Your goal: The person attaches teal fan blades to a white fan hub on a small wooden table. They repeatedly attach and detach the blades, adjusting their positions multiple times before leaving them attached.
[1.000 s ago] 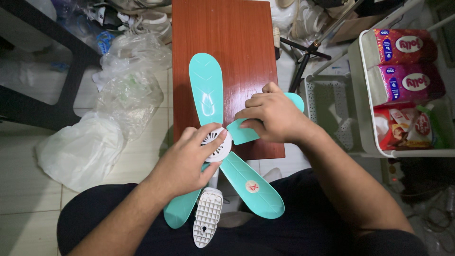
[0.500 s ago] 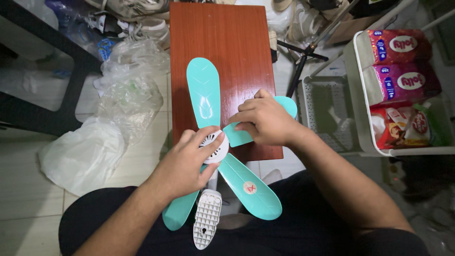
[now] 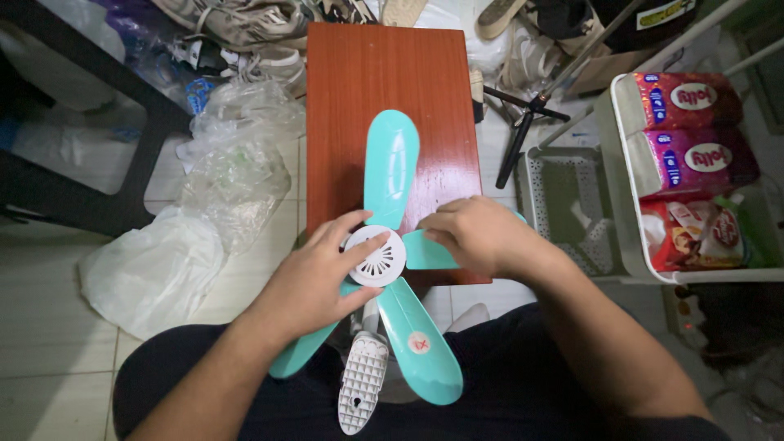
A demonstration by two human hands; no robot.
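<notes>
A small ceiling-type fan with a white vented hub (image 3: pixel 376 256) and several teal blades rests over the near edge of a red-brown wooden table (image 3: pixel 392 73). My left hand (image 3: pixel 314 278) grips the hub from the left, thumb across its top. My right hand (image 3: pixel 482 237) holds the right-pointing teal blade (image 3: pixel 426 251) close to the hub. One blade (image 3: pixel 390 167) points away over the table. Another blade (image 3: pixel 418 343) with a round sticker points down over my lap. A white ribbed plastic piece (image 3: pixel 362 382) lies on my lap below the hub.
Clear and white plastic bags (image 3: pixel 188 220) lie on the tiled floor at left. Shoes are piled behind the table. A black tripod (image 3: pixel 531 102) and white baskets (image 3: pixel 563 196) stand at right, beside a white shelf (image 3: pixel 629 204) holding coloured packets.
The fan has turned clockwise: the far blade swung right and the sticker blade swung nearer to me. My hands stayed on the hub and the right blade.
</notes>
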